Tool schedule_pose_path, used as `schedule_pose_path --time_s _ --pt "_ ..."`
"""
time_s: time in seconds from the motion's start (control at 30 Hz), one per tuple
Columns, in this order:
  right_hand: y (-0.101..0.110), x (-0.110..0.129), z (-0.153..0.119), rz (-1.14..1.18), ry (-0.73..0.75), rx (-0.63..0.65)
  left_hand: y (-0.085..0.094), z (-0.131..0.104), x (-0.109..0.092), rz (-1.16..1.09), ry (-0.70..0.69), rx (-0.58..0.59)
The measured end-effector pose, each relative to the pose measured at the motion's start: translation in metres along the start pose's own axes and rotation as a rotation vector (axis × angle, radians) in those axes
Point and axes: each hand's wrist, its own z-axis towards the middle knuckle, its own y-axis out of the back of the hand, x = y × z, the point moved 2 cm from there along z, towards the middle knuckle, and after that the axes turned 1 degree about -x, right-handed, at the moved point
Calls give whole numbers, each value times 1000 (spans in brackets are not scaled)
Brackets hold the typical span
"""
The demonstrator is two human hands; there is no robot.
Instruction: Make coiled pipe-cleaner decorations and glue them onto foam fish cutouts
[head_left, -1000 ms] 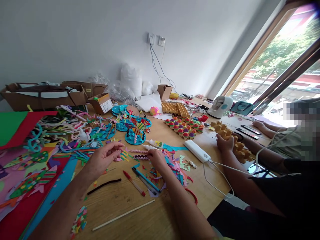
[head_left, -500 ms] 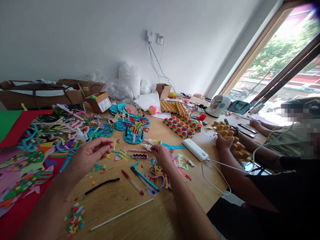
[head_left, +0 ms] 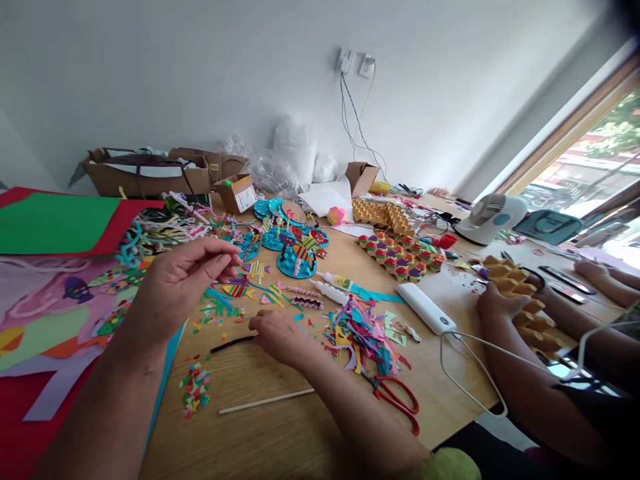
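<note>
My left hand (head_left: 175,293) is raised over the left of the table. Its fingers curl to the thumb in a pinch; anything between the tips is too small to make out. Lower and to the right, my right hand (head_left: 280,337) bends its closed fingertips down over the end of a dark pipe cleaner (head_left: 233,344); whether it grips it is hidden. Beyond the hands lie a striped paper fish (head_left: 237,291), braided pieces (head_left: 306,303) and white glue bottles (head_left: 330,291). A thin wooden stick (head_left: 265,402) and red-handled scissors (head_left: 400,397) lie near my right forearm.
Paper scraps (head_left: 367,330) and confetti bits (head_left: 196,387) lie about. Blue discs with fish (head_left: 297,265), painted egg trays (head_left: 400,257) and a white power bank (head_left: 425,308) with a cable stand beyond. At right, another person's hands hold an egg carton (head_left: 510,277).
My right hand has moved left and nearer, from beside the glue bottles to the pipe cleaner. The view has swung left. The scissors now show, while my right hand and forearm cover the pens.
</note>
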Motion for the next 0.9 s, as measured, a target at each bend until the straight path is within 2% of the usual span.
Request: schedule_pose_path --time_s 0.1,0.17,0.27,0.33,0.4,0.47,0.53,0.63,0.67,0.73,0.83,0.9 --pt "-15 -1 14 0 -10 6 -1 0 -2 2 24 33" --pt "-16 -3 18 21 -16 11 -2 1 -1 -3 39 50" --pt "-1 -10 12 74 -35 -30 1 4 4 -33 42 40" --pt "15 -14 3 180 -79 -104 4 7 9 -96 28 -31" --pt "28 -17 -9 506 -162 -205 6 11 16 -177 31 -103" --pt "34 -17 -18 964 -214 -259 3 13 23 -205 92 -85" --pt "34 -12 -22 1326 -203 -258 -4 14 28 -183 180 38" --pt "29 -5 -22 1594 -160 -263 -18 10 32 -170 268 285" --pt "27 -3 -20 1640 -152 -268 -22 8 32 -170 279 345" --pt "25 -1 -17 1689 -140 -266 -27 5 32 -158 274 390" --pt "22 3 -18 1626 -130 -271 -26 4 29 -151 243 322" --pt "17 7 -24 1390 -149 -286 -19 6 26 -175 239 247"
